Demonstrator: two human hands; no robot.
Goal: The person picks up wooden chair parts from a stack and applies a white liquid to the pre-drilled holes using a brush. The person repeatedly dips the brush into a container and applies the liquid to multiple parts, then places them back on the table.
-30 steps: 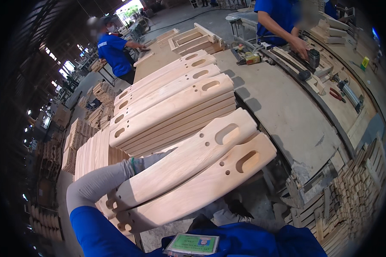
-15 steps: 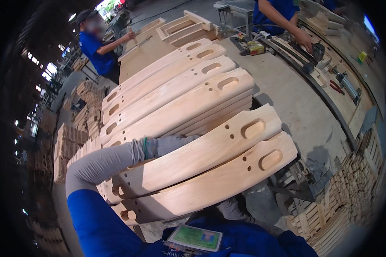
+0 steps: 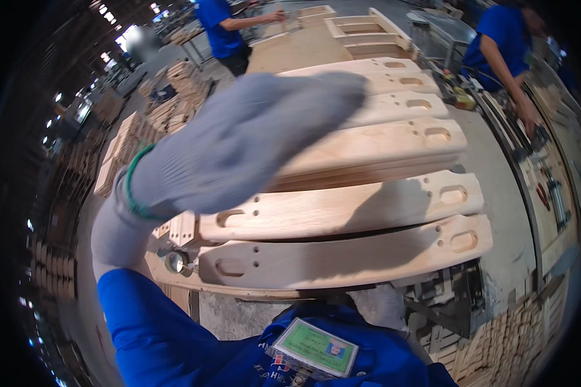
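My left hand point(image 3: 255, 138), in a grey knit glove with a green-edged cuff, is raised over the left part of the work surface. Its fingers look stretched out and close together, blurred by motion, and nothing shows in them. Below it lie two pale, slightly curved wooden boards side by side: the nearest board point(image 3: 342, 261) and the one behind it point(image 3: 316, 211). Each has an oval slot and small round holes at both ends. Farther back is a stack of similar boards point(image 3: 381, 147), its left ends hidden by the glove. My right hand does not show.
A roll of tape point(image 3: 175, 261) sits left of the nearest board. Wooden frames point(image 3: 368, 32) stand at the far end. One co-worker point(image 3: 219, 29) is at the back; another point(image 3: 497, 48) works at a right-hand bench with red-handled pliers point(image 3: 543, 196). Wood pieces point(image 3: 497, 342) are piled lower right.
My left hand has come up and back from behind the two near boards, where it was mostly hidden. The view has turned, so the boards appear farther right and more level.
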